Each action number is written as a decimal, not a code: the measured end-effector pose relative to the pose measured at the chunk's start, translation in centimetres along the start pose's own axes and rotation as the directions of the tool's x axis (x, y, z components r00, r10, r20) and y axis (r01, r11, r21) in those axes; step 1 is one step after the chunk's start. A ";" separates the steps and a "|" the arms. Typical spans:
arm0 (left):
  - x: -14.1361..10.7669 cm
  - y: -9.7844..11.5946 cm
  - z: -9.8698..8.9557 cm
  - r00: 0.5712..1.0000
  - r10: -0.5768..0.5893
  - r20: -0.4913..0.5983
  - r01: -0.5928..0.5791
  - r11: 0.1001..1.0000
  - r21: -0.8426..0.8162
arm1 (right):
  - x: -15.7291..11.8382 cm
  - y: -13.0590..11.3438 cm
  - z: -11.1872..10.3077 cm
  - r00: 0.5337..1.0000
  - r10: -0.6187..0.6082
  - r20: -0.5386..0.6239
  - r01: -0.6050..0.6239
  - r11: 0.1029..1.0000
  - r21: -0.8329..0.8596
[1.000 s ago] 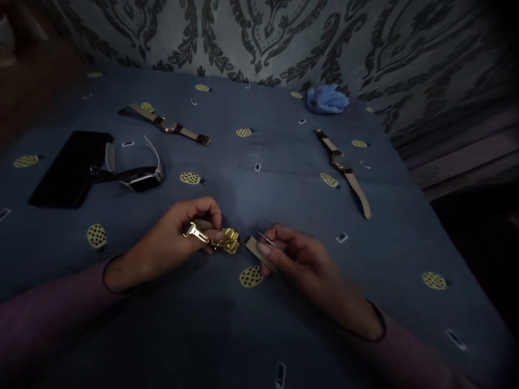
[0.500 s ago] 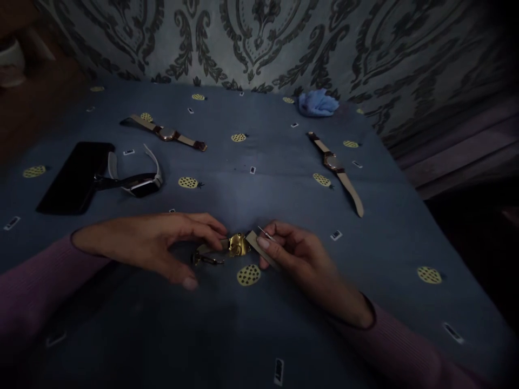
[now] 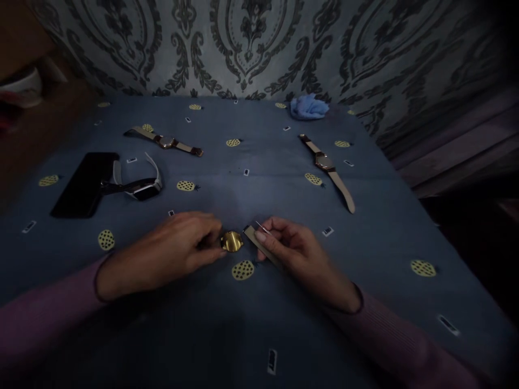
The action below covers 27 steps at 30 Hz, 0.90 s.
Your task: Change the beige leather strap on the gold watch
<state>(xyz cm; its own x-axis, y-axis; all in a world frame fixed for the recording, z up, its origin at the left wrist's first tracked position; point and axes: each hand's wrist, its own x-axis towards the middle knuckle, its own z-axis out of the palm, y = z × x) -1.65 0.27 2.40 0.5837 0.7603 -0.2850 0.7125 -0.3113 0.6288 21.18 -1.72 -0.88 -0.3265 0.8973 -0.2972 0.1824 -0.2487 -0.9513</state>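
A gold-coloured wristwatch (image 3: 232,241) is pinched at its left side by my left hand (image 3: 174,248); its round metal case faces up, and the strap on that side is mostly hidden under my fingers. My right hand (image 3: 290,246) is closed on a beige watch strap (image 3: 259,242) and also holds a thin metal tool (image 3: 261,227) with its tip pointing up and left. A small gap shows between the strap's end and the watch case.
Two watches with beige-backed straps lie farther back, one at left (image 3: 166,142) and one at right (image 3: 324,161). A black phone (image 3: 83,186) and a white-strapped smartwatch (image 3: 146,190) are on the left. A crumpled blue cloth (image 3: 308,107) rests near the wall.
My left hand, spread over the watch before, has closed on its left side. The gold case now lies apart from the strap in my right hand. The view has shifted slightly.
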 end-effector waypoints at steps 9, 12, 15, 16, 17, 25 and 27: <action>0.5 1.0 2.4 0.998 -0.025 -0.059 0.040 0.961 0.274 | 0.0 0.6 -0.1 1.000 -0.028 0.008 0.028 0.999 -0.026; 0.5 0.5 2.0 0.998 -0.003 -0.063 0.017 0.972 0.234 | 0.0 0.6 -0.1 0.999 -0.033 0.014 0.034 0.999 -0.027; 0.7 -0.2 1.2 0.999 -0.026 -0.027 0.027 1.000 0.014 | -0.1 0.4 -0.1 0.999 -0.038 0.021 0.038 0.999 -0.018; 0.8 -0.4 0.9 0.999 -0.035 0.012 0.036 0.996 -0.086 | -0.1 0.4 -0.1 0.999 -0.038 0.022 0.038 0.999 -0.012; 0.9 -0.6 0.7 0.998 -0.034 0.055 0.043 0.982 -0.182 | -0.1 0.4 -0.2 0.999 -0.035 0.023 0.035 0.999 -0.005; 1.7 -1.8 -0.2 0.955 -0.028 0.296 0.185 0.835 -0.519 | 0.1 1.0 -0.4 0.999 -0.017 0.040 0.017 1.000 -0.002; 1.8 -1.8 -0.4 0.943 -0.017 0.333 0.200 0.827 -0.526 | 0.1 1.0 -0.4 0.999 -0.005 0.039 0.005 1.000 0.003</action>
<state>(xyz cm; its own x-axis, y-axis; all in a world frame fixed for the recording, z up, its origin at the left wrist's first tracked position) -2.03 2.39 1.06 0.6681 0.5324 -0.5198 0.5010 0.1946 0.8433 21.67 -1.75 -1.80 -0.3637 0.8834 -0.2953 0.1782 -0.2452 -0.9530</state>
